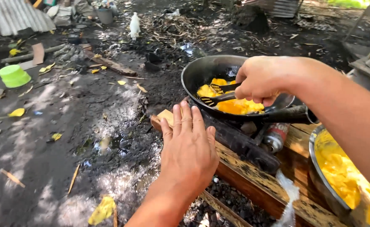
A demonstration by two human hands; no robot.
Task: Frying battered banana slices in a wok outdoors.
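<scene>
My right hand (pixel 262 80) grips black tongs (pixel 218 93) whose slotted tips rest on yellow food pieces (pixel 235 105) in a black frying pan (pixel 202 69). The pan sits over a portable stove with a gas canister (pixel 275 136) on a charred wooden bench (pixel 252 176). My left hand (pixel 188 147) hovers flat, fingers apart, above the bench's near end, holding nothing. A metal bowl (pixel 319 176) with more yellow pieces stands at the right edge, partly hidden by my right forearm.
Dark, wet, muddy ground with fallen yellow leaves spreads to the left. A green plastic tub (pixel 13 75) lies at far left. A white bird (pixel 134 26), scrap wood, corrugated metal sheets (pixel 15 17) and debris fill the background.
</scene>
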